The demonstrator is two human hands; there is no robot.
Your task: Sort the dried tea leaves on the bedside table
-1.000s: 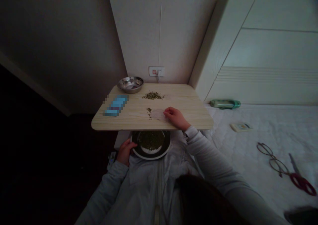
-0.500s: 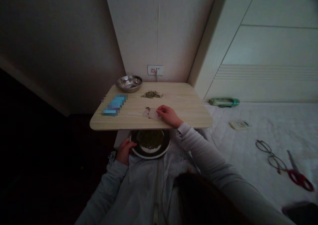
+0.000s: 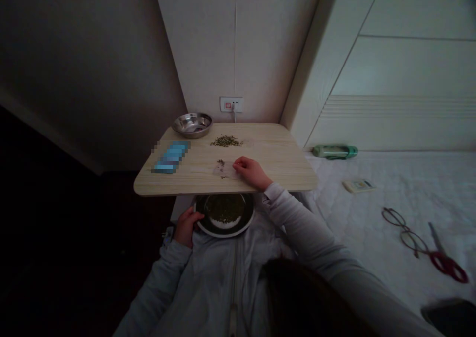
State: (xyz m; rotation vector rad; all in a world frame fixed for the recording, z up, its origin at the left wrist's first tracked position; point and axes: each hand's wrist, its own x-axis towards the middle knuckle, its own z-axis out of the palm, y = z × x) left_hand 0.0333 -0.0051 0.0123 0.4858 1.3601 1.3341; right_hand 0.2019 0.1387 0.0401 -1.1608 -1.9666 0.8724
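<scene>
My left hand grips the left rim of a dark plate with a white edge, held just below the front edge of the table. Small green beans or seeds cover much of its middle. On the wooden table top, my right hand is closed in a pinch on a thin clear plastic piece lying flat. A few dark seeds sit at the left end of that plastic. Farther back lies a loose pile of the same small greenish seeds.
On the wooden table stand a steel bowl and a blurred-out phone. To the right, the white bed holds a green bottle, a small pale box, glasses and red-handled scissors. A wall socket is behind.
The view has shifted very slightly. Both hands stay practically in place, the left on the plate and the right on the plastic piece.
</scene>
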